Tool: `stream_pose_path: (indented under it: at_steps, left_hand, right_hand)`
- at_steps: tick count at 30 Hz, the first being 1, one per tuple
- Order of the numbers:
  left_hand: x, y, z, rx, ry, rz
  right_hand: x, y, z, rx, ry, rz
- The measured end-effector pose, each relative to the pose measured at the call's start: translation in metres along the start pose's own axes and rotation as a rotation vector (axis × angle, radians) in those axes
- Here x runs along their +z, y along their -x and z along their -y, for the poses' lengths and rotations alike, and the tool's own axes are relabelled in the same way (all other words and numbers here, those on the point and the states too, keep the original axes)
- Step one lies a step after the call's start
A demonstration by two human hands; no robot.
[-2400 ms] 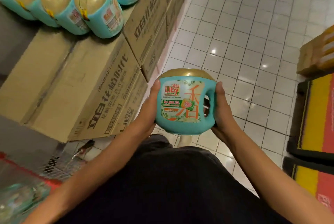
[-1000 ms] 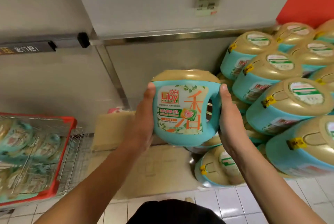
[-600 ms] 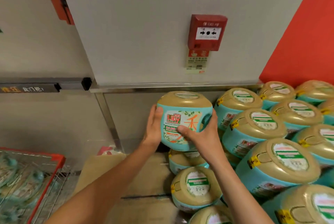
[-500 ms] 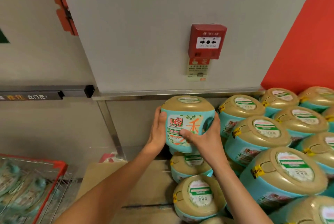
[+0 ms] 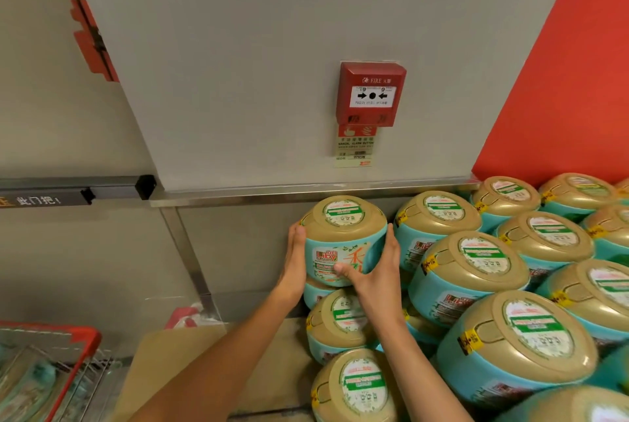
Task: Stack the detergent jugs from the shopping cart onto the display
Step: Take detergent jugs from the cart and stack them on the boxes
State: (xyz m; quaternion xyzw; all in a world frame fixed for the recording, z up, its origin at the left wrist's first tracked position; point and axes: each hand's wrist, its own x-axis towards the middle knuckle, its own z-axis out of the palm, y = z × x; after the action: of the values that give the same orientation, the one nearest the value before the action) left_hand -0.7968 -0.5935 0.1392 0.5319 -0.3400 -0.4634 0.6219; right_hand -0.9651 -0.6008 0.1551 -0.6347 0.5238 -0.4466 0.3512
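A teal detergent jug [image 5: 343, 237] with a gold lid sits upright on top of a lower jug [image 5: 340, 319], at the left end of the display's upper row, against the wall. My left hand [image 5: 294, 265] presses its left side. My right hand [image 5: 374, 275] wraps its right side and front, thumb across the label. Several identical jugs [image 5: 473, 272] are stacked to the right in tiers. The red-rimmed shopping cart [image 5: 44, 374] at bottom left holds more jugs.
A red fire alarm box [image 5: 371, 93] hangs on the grey wall above the display. A metal ledge [image 5: 306, 188] runs just above the top row. Cardboard [image 5: 163, 363] lies between cart and stack. A red wall panel [image 5: 578, 81] stands at right.
I carried the jug from waist height up to the display and set it on the lower jug by the wall. My right hand shifted from the handle side round to the front.
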Motion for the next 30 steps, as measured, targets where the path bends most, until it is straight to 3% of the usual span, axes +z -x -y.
stream_pose_path:
  at_steps: [7,11,24,30]
  left_hand:
    - [0.0,0.003,0.031,-0.369,0.233,-0.086]
    - [0.008,0.004,0.036,-0.455,0.258,-0.042]
    - [0.006,0.0,0.038,-0.45,0.13,-0.056]
    - [-0.01,0.011,0.043,-0.365,0.038,-0.063]
  right_hand:
    - [0.007,0.006,0.0,0.053,-0.011,-0.067]
    - [0.007,0.009,-0.003,0.064,-0.021,-0.076]
    - [0.015,0.011,-0.014,0.082,0.074,-0.075]
    - [0.011,0.011,-0.016,0.096,0.099,-0.076]
